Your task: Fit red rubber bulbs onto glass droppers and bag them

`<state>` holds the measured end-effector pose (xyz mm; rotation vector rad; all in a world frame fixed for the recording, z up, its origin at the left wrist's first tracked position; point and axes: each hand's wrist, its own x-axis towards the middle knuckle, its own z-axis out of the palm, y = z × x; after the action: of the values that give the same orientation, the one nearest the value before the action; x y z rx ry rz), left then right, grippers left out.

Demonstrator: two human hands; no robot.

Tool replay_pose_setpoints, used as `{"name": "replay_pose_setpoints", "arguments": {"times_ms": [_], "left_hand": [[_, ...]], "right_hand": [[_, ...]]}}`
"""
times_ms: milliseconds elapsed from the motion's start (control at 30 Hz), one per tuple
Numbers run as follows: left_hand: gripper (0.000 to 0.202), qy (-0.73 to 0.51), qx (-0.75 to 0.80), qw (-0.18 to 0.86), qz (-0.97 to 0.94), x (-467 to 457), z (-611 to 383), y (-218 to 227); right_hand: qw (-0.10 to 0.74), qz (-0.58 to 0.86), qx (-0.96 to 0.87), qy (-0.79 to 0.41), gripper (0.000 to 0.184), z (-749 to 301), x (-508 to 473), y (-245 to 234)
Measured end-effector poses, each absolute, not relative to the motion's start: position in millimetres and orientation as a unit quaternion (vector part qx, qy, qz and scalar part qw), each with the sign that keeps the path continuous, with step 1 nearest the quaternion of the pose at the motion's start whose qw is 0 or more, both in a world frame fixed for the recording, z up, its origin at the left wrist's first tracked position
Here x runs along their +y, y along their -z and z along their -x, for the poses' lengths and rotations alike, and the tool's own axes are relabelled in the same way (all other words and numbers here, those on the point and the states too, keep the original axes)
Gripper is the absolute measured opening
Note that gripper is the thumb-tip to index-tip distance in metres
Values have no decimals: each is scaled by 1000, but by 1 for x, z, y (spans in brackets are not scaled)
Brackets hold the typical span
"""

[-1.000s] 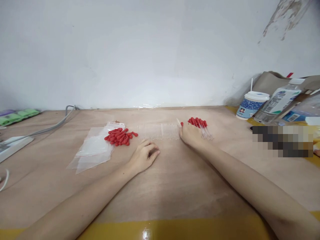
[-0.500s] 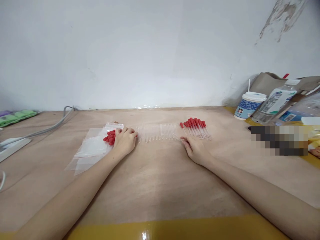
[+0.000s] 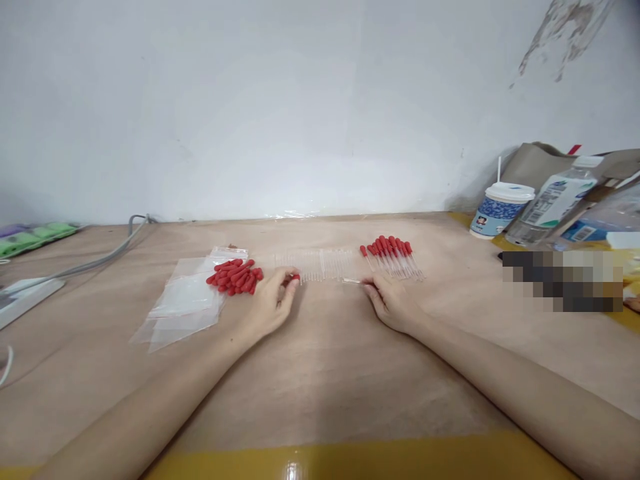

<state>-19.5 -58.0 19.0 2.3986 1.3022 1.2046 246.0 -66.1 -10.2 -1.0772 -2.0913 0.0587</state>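
Note:
Between the fingers of my left hand (image 3: pixel 277 299) is a red rubber dropper bulb (image 3: pixel 296 277), only its end showing. My right hand (image 3: pixel 390 300) pinches a clear glass dropper tube (image 3: pixel 351 281), whose free end points left toward the bulb; the two are apart. Behind both hands lies a row of clear glass tubes (image 3: pixel 323 265), side by side. A pile of red bulbs (image 3: pixel 235 276) sits left of my left hand, partly on clear plastic bags (image 3: pixel 187 293). Beyond my right hand lie several droppers with red bulbs fitted (image 3: pixel 393 250).
At the right stand a lidded paper cup (image 3: pixel 501 210) with a straw and a plastic bottle (image 3: pixel 555 200), near a pixelated dark patch. A grey cable (image 3: pixel 100 259) and a white power strip (image 3: pixel 33 300) lie at the left, with a green tray (image 3: pixel 40 239) behind.
My left hand has moved right from the pile, now with a red bulb in its fingers. The glass tube in my right hand has swung closer to level; that hand has barely moved.

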Motion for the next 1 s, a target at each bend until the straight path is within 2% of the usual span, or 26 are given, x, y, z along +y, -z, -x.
{"name": "replay_pose_setpoints", "arguments": {"times_ms": [67,200,300,533,867,1000], "left_hand": [[20,-415,417,171,-790,-69,8,-15],[7,-430,410,269,-758,-76,-2,-6],[20,-428,418,311,-738,-74,-3,-2],[19,-409,396,328,-754,-75,-3,0],[19,-361,397,318,-782,-78,-2,1],[19,-352,389,298,-797,-78,0,0]], "right_hand": [[379,418,-825,-22,16,-245,-68,10],[371,410,-833,-10,15,-239,-74,9],[379,402,-833,-26,15,-232,-79,7],[402,393,-825,-54,17,-221,-88,4],[370,358,-854,-67,20,-222,-85,3],[370,325,-860,-134,20,-224,-79,6]]}}
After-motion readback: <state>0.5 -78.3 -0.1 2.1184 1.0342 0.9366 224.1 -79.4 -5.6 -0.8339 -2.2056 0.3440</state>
